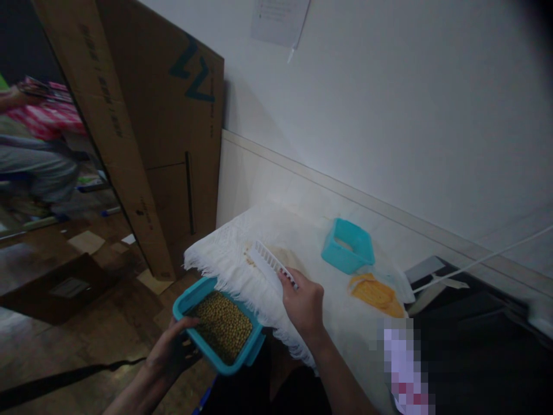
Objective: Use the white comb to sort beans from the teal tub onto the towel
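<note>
1. Down at the near edge of the table, the left hand has a blue tub by its rim, thumb hooked over, right beside the fringe of the white cloth.
2. Done so far, I'd say most of it: a thick layer of beans is sitting in that tub.
3. Not done: a few loose beans lie out on the cloth. Tan patch behind them too, but it's too blurry to call.
4. Right hand is closed round one end of a slatted white strip, other end close to the strays.
5. Second blue box stands farther back, next to something yellow. Can't tell what's inside, so no idea if it counts as finished.
</note>
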Available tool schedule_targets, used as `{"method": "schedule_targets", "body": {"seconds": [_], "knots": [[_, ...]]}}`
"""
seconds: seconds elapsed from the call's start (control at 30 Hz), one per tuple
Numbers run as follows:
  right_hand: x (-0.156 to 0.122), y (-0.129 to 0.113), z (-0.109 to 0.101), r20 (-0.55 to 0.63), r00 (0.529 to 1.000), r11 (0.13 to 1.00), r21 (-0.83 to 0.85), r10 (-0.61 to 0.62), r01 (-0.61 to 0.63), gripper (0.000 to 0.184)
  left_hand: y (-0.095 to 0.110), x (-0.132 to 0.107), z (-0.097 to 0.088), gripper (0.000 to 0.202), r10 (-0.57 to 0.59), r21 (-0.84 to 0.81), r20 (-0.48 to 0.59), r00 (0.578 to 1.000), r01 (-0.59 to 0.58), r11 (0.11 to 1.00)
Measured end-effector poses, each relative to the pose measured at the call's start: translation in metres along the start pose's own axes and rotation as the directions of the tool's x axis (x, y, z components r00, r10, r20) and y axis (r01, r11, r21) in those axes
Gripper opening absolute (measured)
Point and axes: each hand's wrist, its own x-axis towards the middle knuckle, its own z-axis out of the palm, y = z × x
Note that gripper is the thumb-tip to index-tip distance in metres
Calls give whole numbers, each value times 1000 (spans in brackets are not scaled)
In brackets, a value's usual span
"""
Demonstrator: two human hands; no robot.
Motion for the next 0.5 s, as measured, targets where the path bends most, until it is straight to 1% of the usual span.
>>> {"method": "schedule_targets", "body": {"seconds": [0.1,0.27,0.4,0.5], "knots": [[-3,-2,-5,8,1000,1000,0,-8,8,30,3,-5,4,57,14,-13,-4,1000,-15,1000],[-4,-2,-6,3,1000,999,-44,-2,2,32,7,-11,11,60,6,-22,-60,998,-7,1000],[-5,-4,-4,8,1000,998,-54,23,-22,31,10,-15,14,62,-2,-20,-17,1000,2,1000],[-7,-7,-4,37,999,999,-23,32,-31,30,10,-16,14,62,-2,-17,-44,999,1,1000]]}}
